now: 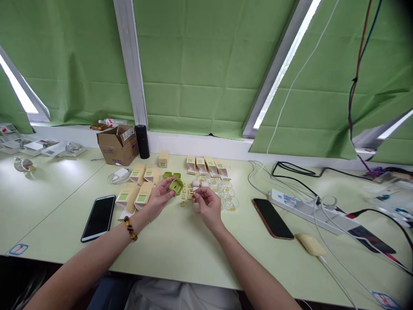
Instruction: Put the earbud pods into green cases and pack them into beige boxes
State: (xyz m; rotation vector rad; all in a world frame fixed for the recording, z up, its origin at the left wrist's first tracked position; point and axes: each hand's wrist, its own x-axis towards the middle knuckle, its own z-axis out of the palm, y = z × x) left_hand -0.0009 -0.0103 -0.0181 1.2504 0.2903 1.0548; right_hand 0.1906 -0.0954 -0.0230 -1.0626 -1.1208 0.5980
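My left hand (159, 196) is closed on the edge of a small green square cup (176, 186), its hollow side facing me. Just right of it, my right hand (208, 206) pinches a small yellowish piece (191, 194) between thumb and fingertips; its exact kind is too small to make out. Between the hands, several similar yellow pieces (183, 198) lie in rows on the table. More green cups (172, 175) sit behind my left hand. Pale pink blocks (196, 184) and clear plastic cups (229, 196) with yellow spots stand beside and behind my right hand, which partly hides them.
Several beige boxes with green labels (128, 193) stand left, more boxes (210, 166) at the back. A white-framed phone (99, 217), a dark phone (272, 218), a power strip (303, 210), a yellowish charger (310, 244) and loose cables lie around. A cardboard box (118, 145) and black cylinder (142, 142) stand by the wall.
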